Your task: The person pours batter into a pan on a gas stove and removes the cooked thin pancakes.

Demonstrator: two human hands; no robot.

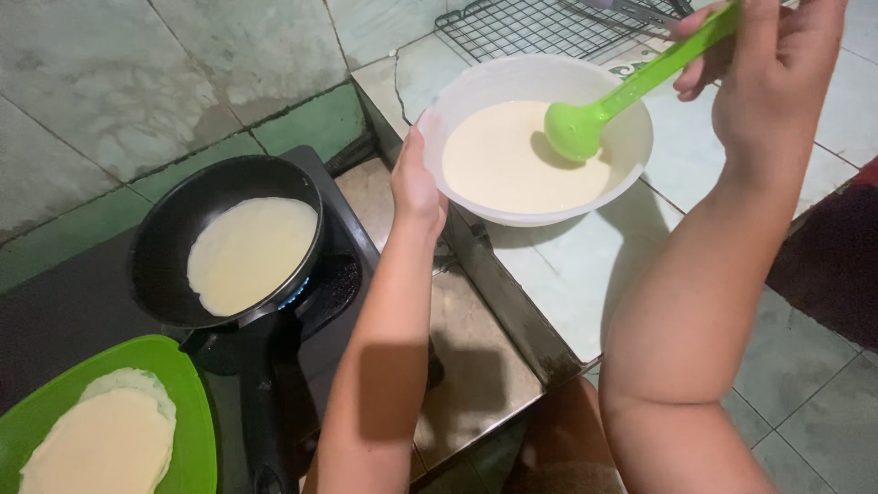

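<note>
My right arm comes up from the lower right, elbow bent, forearm rising steeply, and my right hand (773, 78) sits high above the counter, wrist cocked, fingers curled tight around the long green plastic ladle (631, 87) by the upper end of its handle. The ladle slants down to the left, its round cup hanging low inside the wide white plastic bowl (631, 151), just over the pale batter (512, 165); whether the cup touches the surface I cannot quite tell.

My left arm reaches straight up the middle of the view, and my left hand (416, 178) presses flat against the bowl's near left wall, fingers together and pointing upward, steadying rather than clasping.

The bowl stands on the pale tiled counter (585, 274), just right of the stove. On the black gas burner (320, 284), with a small blue flame showing, sits one black round frying pan (155, 256) holding one thin pale crepe (251, 252). At the lower left, one green plastic plate (187, 402) carries a stack of finished crepes (105, 444). One black wire rack (530, 27) lies behind the bowl.
</note>
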